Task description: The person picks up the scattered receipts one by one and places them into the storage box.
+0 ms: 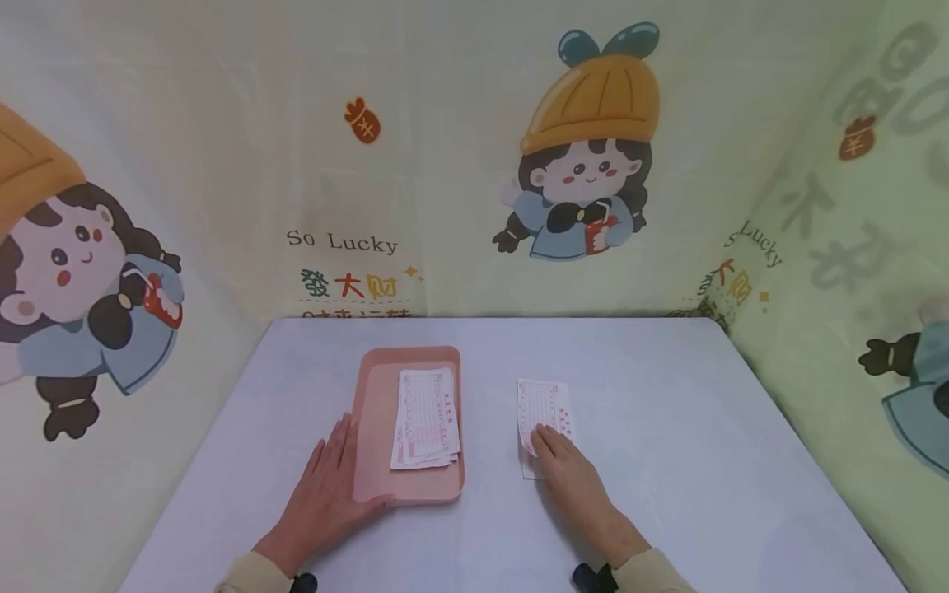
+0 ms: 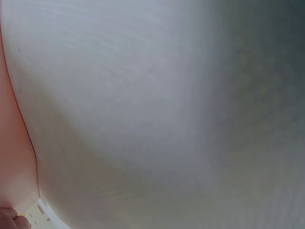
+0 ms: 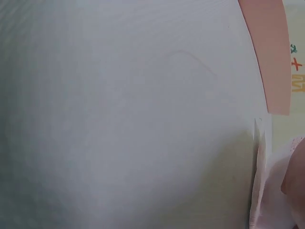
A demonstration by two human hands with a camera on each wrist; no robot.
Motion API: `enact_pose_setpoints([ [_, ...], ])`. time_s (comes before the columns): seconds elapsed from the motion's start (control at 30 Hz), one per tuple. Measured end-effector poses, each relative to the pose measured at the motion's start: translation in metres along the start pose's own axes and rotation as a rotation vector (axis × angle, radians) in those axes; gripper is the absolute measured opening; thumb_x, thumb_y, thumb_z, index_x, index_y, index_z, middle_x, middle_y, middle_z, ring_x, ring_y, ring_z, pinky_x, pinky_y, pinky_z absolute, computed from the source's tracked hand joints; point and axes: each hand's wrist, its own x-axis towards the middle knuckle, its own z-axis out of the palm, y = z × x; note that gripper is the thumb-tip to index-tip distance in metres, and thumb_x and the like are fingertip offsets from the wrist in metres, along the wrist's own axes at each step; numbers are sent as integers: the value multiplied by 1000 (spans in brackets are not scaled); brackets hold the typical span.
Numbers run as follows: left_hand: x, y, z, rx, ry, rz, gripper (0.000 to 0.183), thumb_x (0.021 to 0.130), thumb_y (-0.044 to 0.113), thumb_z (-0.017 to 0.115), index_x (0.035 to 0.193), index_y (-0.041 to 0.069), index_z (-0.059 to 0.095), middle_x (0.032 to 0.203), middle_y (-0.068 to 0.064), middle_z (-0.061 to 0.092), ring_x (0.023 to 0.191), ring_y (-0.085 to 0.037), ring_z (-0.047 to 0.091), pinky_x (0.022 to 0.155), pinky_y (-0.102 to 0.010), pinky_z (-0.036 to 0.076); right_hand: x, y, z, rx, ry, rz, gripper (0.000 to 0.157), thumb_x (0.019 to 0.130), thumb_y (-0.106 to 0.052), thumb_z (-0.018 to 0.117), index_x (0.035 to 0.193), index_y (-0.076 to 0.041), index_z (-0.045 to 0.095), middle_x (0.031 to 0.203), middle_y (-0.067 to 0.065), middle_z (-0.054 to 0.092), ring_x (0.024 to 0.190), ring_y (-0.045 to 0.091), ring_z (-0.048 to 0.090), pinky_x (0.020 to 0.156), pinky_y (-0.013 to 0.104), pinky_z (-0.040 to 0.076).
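Observation:
A pink rectangular tray [image 1: 373, 428] lies left of centre on the table. Printed paper slips [image 1: 428, 416] are stacked inside it, toward its right side. My left hand [image 1: 326, 494] rests against the tray with fingers extended along its left edge and the thumb at its near edge. Right of the tray is another printed slip [image 1: 544, 403], its near end lifted and bent, with more paper below it. My right hand [image 1: 574, 486] pinches this slip near its lifted end; the thumb is hidden. In the right wrist view, the raised paper edge [image 3: 259, 179] stands beside the fingers.
A white table [image 1: 652, 395] bears everything. Cloth walls with cartoon figures stand behind it and at both sides, the back cloth [image 1: 460, 206] meeting the table's far edge. The left wrist view shows mostly tabletop and the tray's side [image 2: 14, 143].

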Motion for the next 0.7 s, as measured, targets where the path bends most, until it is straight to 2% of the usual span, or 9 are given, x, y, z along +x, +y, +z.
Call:
enact_pose_setpoints([
  [0.27, 1, 0, 0, -5, 16, 5, 128, 72, 83, 61, 155, -5, 19, 163, -22, 20, 150, -38, 24, 119, -58, 25, 4, 1, -2, -15, 86, -32, 55, 83, 3, 74, 134, 0, 57, 138, 17, 59, 128, 30, 58, 105, 42, 50],
  [0.43, 1, 0, 0, -9, 10, 2, 128, 72, 82, 62, 155, -5, 19, 163, -22, 19, 150, -37, 23, 120, -58, 25, 6, 2, -2, -20, 112, -47, 53, 83, 0, 75, 134, 2, 57, 137, 18, 60, 126, 30, 59, 104, 42, 50],
  [0.7, 0, 1, 0, -24, 5, -7, 128, 72, 83, 61, 155, -5, 18, 163, -22, 19, 150, -37, 23, 120, -58, 24, 11, 1, -4, -28, 180, -78, 56, 79, 8, 76, 132, 3, 59, 135, 18, 61, 124, 30, 61, 101, 42, 52],
])
